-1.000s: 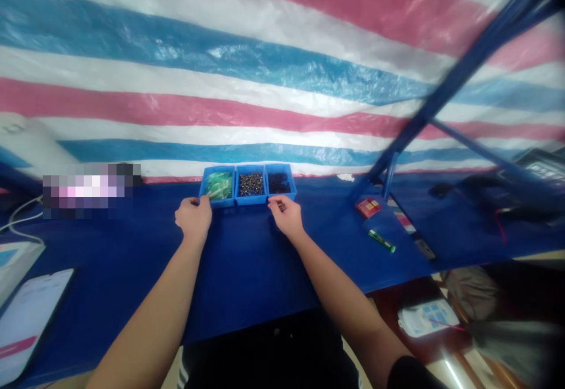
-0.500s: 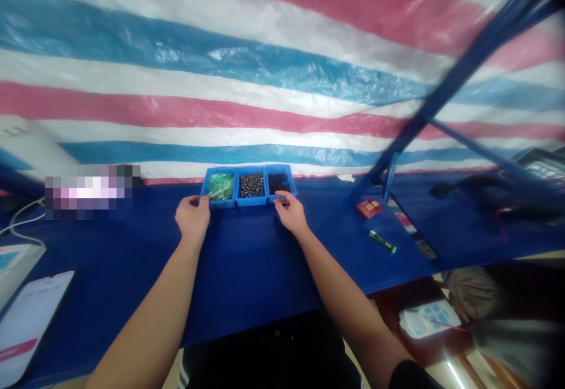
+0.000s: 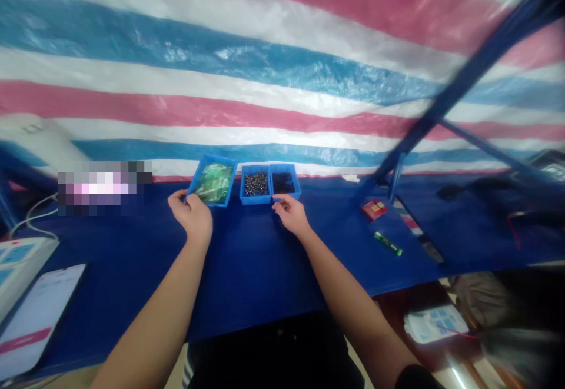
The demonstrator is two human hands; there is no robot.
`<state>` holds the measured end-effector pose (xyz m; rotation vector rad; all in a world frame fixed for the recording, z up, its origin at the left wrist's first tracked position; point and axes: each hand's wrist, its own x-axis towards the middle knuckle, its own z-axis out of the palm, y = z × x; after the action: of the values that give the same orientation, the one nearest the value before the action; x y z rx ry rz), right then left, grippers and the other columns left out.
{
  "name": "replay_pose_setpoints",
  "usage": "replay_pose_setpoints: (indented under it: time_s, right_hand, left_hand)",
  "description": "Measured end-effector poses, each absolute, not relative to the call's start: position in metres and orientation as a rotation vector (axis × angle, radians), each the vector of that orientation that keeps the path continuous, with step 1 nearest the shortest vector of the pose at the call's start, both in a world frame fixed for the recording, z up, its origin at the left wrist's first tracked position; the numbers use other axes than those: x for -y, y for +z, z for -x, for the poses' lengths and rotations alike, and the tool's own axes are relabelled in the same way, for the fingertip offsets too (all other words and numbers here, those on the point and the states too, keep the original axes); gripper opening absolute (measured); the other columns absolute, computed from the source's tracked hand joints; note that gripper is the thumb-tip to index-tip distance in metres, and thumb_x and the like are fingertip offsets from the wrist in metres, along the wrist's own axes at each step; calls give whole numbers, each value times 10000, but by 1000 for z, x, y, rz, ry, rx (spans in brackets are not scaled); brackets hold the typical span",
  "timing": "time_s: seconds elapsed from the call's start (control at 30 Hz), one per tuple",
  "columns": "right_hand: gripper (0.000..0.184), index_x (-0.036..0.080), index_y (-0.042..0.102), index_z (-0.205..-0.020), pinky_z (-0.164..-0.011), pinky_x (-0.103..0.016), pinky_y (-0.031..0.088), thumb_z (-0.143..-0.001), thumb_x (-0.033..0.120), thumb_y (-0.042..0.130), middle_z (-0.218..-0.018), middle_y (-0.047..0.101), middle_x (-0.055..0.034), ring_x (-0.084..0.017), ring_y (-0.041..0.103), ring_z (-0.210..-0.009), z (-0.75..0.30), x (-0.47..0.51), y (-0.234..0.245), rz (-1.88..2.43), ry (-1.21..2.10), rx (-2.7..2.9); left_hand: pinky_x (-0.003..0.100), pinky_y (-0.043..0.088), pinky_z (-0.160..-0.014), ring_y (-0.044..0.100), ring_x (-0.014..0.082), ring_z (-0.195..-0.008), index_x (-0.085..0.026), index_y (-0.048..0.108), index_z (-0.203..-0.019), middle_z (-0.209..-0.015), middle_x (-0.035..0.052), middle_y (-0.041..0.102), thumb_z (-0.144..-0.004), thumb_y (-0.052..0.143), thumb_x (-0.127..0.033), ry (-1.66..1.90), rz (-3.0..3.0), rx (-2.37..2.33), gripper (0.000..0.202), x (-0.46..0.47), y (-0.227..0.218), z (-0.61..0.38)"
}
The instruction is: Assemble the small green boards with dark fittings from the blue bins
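White plastic cases the box at the far left, with a phone, screen up, just nearer the person. Behind them, a pixelled patch hides whatever stands there.

Next comes the left hand, thumb and fingers clamped on the near left corner of the left bin. That bin is turned askew, looks tipped, and stands apart from its neighbours; whether its base is wholly off the table I cannot tell. Green packets fill it. One corner seems to be all that bears it, so a slack thumb could let it twist and drop, and a steeper tilt could send the slick packets over the low rim. A swing to the right could knock the middle bin and scatter its small metal bits.

The right bin, full of dark bits, stands against the middle one. At its front edge is the right hand, fingers curled; whether they pinch the rim or merely hover by it, I cannot tell. A careless tug there could tip the bin and mix the two kinds of bits.

Further right lie a red packet and a green tube; the tube, if rounded, might roll should a forearm brush it.
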<state>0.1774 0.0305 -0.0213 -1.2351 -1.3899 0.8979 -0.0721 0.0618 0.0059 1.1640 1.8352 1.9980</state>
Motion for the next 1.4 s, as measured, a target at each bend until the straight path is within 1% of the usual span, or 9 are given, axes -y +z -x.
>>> replay_pose_setpoints:
  time_s: [0.1, 0.2, 0.33, 0.43, 0.57, 0.87, 1.17, 1.3, 1.4]
  right_hand:
    - [242, 202, 681, -979, -737, -311, 538, -823, 371, 606, -802, 698, -30, -146, 652, -692, -173, -27, -16, 1181, 1114, 1349]
    - [323, 168, 665, -917, -701, -326, 546, -812, 472, 636, -796, 692, -60, -165, 660, -673, -166, -23, -7, 1115, 1390, 1172]
    - [549, 161, 568, -1128, -794, -460, 561, -891, 637, 429, -1050, 677, -146, -245, 685, -884, -156, -16, 6, 853, 1827, 648]
    - [618, 178, 523, -1194, -824, -550, 540, -890, 690, 357, -1136, 634, -147, -267, 667, -938, -153, -11, 12, 756, 1961, 496]
    - [659, 203, 532, -1182, -805, -582, 529, -881, 733, 281, -1089, 638, -118, -269, 648, -955, -154, -8, 15, 689, 2036, 435]
    - [678, 194, 628, -1003, -698, -442, 572, -833, 771, 314, -836, 695, -76, -253, 654, -832, -159, -10, 13, 664, 2116, 370]
    - [590, 187, 647, -991, -603, -367, 571, -844, 682, 361, -718, 667, -57, -227, 645, -705, -157, -6, 12, 679, 2014, 375]
    - [573, 183, 644, -1027, -596, -369, 572, -840, 657, 383, -761, 669, -62, -231, 642, -714, -157, -7, 8, 673, 1965, 363]
    - [588, 188, 644, -1030, -606, -380, 574, -826, 678, 390, -754, 661, -61, -239, 644, -726, -158, -7, 7, 718, 1937, 336]
  left_hand:
    - [277, 458, -806, 531, 137, -835, -160, 467, -987, -949, 27, 517, -792, 458, -112, 2141, -1334, -1679, 201, -48, 17, 54]
    - [289, 461, -808, 535, 144, -844, -162, 500, -998, -934, 32, 517, -841, 419, -139, 2111, -1372, -1649, 178, -32, 19, 35]
    - [392, 422, -961, 508, 227, -1061, -147, 566, -1090, -1088, 105, 499, -830, 478, -157, 2053, -1764, -1654, 275, -16, 13, 18]
    - [414, 432, -976, 511, 243, -1097, -148, 592, -1151, -1148, 126, 472, -827, 482, -144, 2000, -2029, -1540, 343, -13, 6, 14]
    - [434, 454, -980, 515, 265, -1146, -179, 600, -1199, -1133, 111, 466, -803, 504, -117, 1942, -2258, -1381, 412, -15, -1, 10]
    - [492, 493, -948, 518, 299, -1169, -286, 572, -1288, -1053, 89, 518, -769, 585, -52, 1765, -2639, -1082, 570, -10, 1, 3]
    - [488, 496, -936, 534, 302, -1193, -362, 642, -1161, -1179, 75, 526, -715, 695, -117, 1612, -2773, -853, 512, -11, 2, 3]
    - [494, 486, -951, 538, 307, -1199, -306, 502, -1318, -1298, 117, 519, -699, 752, -255, 1576, -2594, -912, 669, -6, 8, -1]
    - [529, 448, -991, 524, 331, -1226, -225, 409, -1383, -1282, 143, 567, -676, 776, -349, 1510, -2428, -1024, 806, -4, 13, -2]
